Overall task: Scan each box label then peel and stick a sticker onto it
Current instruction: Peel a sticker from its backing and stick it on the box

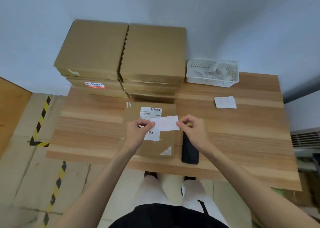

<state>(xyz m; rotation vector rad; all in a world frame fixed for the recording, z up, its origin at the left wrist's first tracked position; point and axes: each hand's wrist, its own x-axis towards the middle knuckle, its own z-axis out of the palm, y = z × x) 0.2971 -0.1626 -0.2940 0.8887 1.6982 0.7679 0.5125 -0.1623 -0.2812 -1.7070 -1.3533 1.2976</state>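
Note:
A flat brown cardboard box (pixel 136 109) lies on the wooden table (pixel 242 132) in front of me, with a white shipping label (pixel 151 113) on its top. Above the box I hold a white sticker sheet (pixel 165 123) with red print. My left hand (pixel 138 132) pinches its left edge and my right hand (pixel 192 129) pinches its right edge. A black handheld scanner (pixel 189 149) lies on the table just right of the box, partly under my right wrist.
Two stacks of brown boxes (pixel 121 59) stand at the back of the table; one in the left stack bears a red and white sticker (pixel 94 85). A white perforated basket (pixel 213 72) with crumpled paper sits back right. A small pile of stickers (pixel 225 102) lies nearer.

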